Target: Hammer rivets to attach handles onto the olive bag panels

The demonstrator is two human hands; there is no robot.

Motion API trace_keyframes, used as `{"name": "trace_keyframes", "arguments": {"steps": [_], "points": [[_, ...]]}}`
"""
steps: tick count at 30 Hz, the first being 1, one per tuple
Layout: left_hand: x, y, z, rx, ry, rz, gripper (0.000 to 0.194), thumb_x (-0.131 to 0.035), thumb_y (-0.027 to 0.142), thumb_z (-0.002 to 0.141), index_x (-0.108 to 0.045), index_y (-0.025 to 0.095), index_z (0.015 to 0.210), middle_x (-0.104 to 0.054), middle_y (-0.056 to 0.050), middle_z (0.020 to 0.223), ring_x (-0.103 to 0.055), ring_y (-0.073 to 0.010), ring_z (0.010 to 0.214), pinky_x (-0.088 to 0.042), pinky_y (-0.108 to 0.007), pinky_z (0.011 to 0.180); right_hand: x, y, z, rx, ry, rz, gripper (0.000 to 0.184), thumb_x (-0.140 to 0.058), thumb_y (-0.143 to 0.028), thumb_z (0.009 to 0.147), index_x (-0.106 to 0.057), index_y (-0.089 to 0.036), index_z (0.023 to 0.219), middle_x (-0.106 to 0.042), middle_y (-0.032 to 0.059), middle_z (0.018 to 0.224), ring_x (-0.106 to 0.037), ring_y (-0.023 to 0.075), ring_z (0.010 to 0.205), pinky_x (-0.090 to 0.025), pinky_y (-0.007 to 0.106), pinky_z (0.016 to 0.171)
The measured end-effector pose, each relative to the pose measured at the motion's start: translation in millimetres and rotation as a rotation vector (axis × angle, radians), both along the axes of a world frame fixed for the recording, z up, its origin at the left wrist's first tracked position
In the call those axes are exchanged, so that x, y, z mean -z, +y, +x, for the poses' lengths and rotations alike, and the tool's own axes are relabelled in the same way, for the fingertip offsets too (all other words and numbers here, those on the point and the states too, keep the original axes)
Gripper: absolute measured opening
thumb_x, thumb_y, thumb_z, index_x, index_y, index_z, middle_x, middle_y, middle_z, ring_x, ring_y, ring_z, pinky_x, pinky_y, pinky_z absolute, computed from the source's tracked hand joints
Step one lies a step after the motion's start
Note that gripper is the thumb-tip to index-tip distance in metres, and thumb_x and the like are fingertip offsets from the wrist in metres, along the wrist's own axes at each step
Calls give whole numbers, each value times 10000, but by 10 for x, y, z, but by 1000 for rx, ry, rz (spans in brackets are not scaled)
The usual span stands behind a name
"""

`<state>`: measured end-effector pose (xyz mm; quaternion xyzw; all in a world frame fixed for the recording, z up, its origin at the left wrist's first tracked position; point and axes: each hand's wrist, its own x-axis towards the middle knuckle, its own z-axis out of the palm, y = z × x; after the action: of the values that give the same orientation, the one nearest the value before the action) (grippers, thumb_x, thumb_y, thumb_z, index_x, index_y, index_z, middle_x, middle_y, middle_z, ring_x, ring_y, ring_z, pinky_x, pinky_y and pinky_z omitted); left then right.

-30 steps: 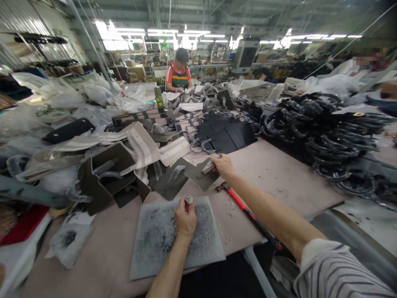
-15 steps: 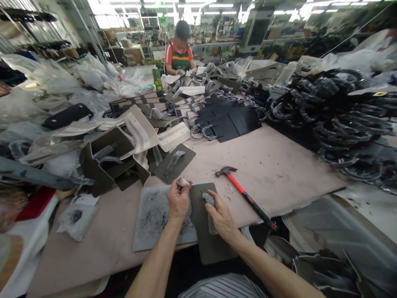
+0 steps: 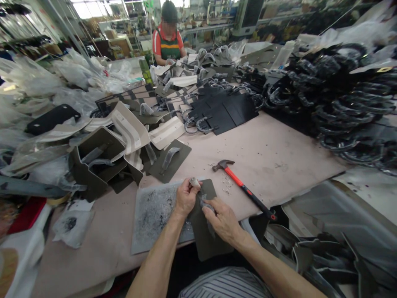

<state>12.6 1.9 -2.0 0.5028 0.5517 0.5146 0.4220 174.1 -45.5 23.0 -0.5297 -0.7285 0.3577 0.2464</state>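
Note:
My left hand (image 3: 185, 199) is closed round a short whitish cylinder (image 3: 194, 182), its top end showing above the fingers, near the upper left edge of an olive-green panel (image 3: 206, 244). My right hand (image 3: 223, 220) has its fingers closed on the plastic-wrapped handle (image 3: 203, 200) of that panel. The panel lies partly over a grey, speckled pad (image 3: 150, 217) and reaches past the table's front edge. What the lower end of the cylinder touches is hidden by my left hand. To the right lies a claw hammer (image 3: 240, 184) with a red and black grip.
Another olive panel with a wrapped handle (image 3: 170, 161) lies beyond the pad. Folded olive and cream pieces (image 3: 96, 155) are heaped at left, black panels (image 3: 223, 109) behind. Plastic-wrapped black handles (image 3: 338, 103) pile up at right. A person (image 3: 169, 41) sits across the table.
My left hand with the whitish cylinder has moved right, onto the panel's upper edge by the handle. The panel has shifted slightly left, and the view has tilted a little downward.

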Motion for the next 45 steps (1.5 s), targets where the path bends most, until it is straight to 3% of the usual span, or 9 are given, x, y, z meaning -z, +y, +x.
{"name": "trace_keyframes", "arguments": {"steps": [16, 21, 26, 28, 32, 35, 39, 41, 45], "points": [[-18, 20, 89, -28, 155, -1, 137, -614, 274, 843, -686, 192, 925, -759, -38, 888, -688, -174, 809, -528, -255, 730, 31, -24, 5, 13, 17, 20, 274, -515, -345, 916, -641, -173, 1089, -639, 76, 951, -596, 201, 861, -456, 336, 793], [18, 14, 117, -18, 209, 32, 115, -608, 238, 832, -680, 199, 913, -753, -37, 863, -692, -181, 805, -530, -270, 743, -36, 146, 256, 21, 128, 46, 350, -463, -396, 954, -576, -193, 1216, -636, 74, 1019, -592, 195, 901, -475, 319, 806], [41, -2, 161, -58, 248, 68, 99, -602, 217, 828, -676, 199, 892, -740, -29, 846, -688, -182, 799, -515, -272, 743, 80, 490, 862, 248, -395, 209, 366, -589, -336, 856, -576, -128, 1156, -575, 193, 1131, -524, 322, 1059, -414, 446, 927], [29, -9, 165, -46, 260, 82, 96, -603, 202, 820, -675, 202, 884, -742, -27, 845, -689, -183, 802, -512, -270, 747, 140, 593, 1062, 246, -499, 101, 274, -610, -275, 818, -595, -132, 1051, -574, 206, 1102, -511, 342, 1068, -404, 459, 921], [-4, -36, 155, 13, 345, 123, 110, -589, 189, 825, -678, 209, 885, -734, -20, 817, -677, -180, 768, -496, -263, 726, 120, 769, 1244, 249, -337, -224, 102, -579, -156, 763, -559, -170, 861, -617, 156, 961, -555, 282, 1005, -435, 390, 865], [-9, -59, 145, 33, 395, 143, 120, -569, 201, 846, -680, 211, 891, -717, -16, 777, -663, -176, 729, -481, -256, 693, -59, 881, 1246, 209, -247, -412, 44, -559, -177, 745, -542, -184, 786, -614, 71, 713, -589, 198, 696, -465, 300, 627], [3, -74, 133, 45, 391, 153, 126, -546, 213, 857, -669, 208, 884, -707, -20, 786, -663, -177, 750, -488, -259, 714, -466, 857, 1119, 71, -32, -729, 78, -522, -253, 771, -506, -202, 714, -544, -6, 589, -458, 112, 446, -351, 232, 427], [8, -76, 128, 50, 387, 158, 131, -537, 210, 859, -666, 207, 882, -705, -23, 796, -658, -176, 756, -490, -262, 726, -676, 751, 1013, 48, 1, -632, 108, -492, -290, 808, -480, -218, 729, -494, -33, 561, -412, 103, 429, -307, 227, 415], [24, -77, 119, 43, 383, 153, 127, -544, 203, 850, -667, 206, 883, -703, -20, 792, -651, -170, 746, -480, -258, 715, -899, 466, 842, 33, -82, 114, 232, -432, -413, 912, -441, -237, 763, -470, -33, 563, -417, 119, 498, -304, 250, 500]]}}
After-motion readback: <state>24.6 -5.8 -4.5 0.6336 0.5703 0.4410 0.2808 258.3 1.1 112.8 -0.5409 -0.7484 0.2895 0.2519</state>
